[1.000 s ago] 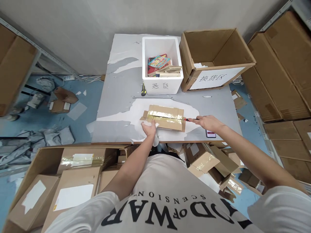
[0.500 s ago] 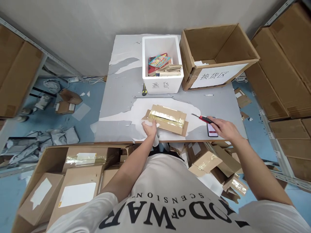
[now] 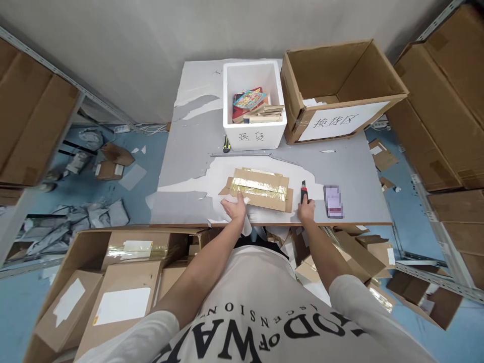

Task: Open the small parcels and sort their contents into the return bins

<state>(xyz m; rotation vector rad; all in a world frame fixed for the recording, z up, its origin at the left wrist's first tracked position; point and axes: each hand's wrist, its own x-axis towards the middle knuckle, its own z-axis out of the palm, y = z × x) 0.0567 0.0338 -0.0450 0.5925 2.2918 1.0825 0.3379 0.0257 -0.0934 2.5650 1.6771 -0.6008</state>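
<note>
A flattish cardboard box (image 3: 259,197) with shiny tape across its top lies on the table. My left hand (image 3: 235,207) grips its near left corner, thumb on the cardboard. A crumpled white paper (image 3: 247,227) hangs beside that hand; whether the fingers hold it too, I cannot tell. My right hand (image 3: 306,209) is closed around a red and black box cutter (image 3: 304,192), its blade pointing away from me, just right of the box. Farther right lies a phone (image 3: 333,201) with a blurred screen.
At the back stand a white foam box (image 3: 254,137) holding several books (image 3: 260,108) and a large open carton (image 3: 348,93). A yellow and black cutter (image 3: 226,144) lies by the foam box. Below the table edge are a carton of boxes (image 3: 124,302) and scrap cardboard (image 3: 351,254).
My right hand has moved left, from over the phone to beside the box, and the box cutter now points forward instead of left. My left hand stays at the box.
</note>
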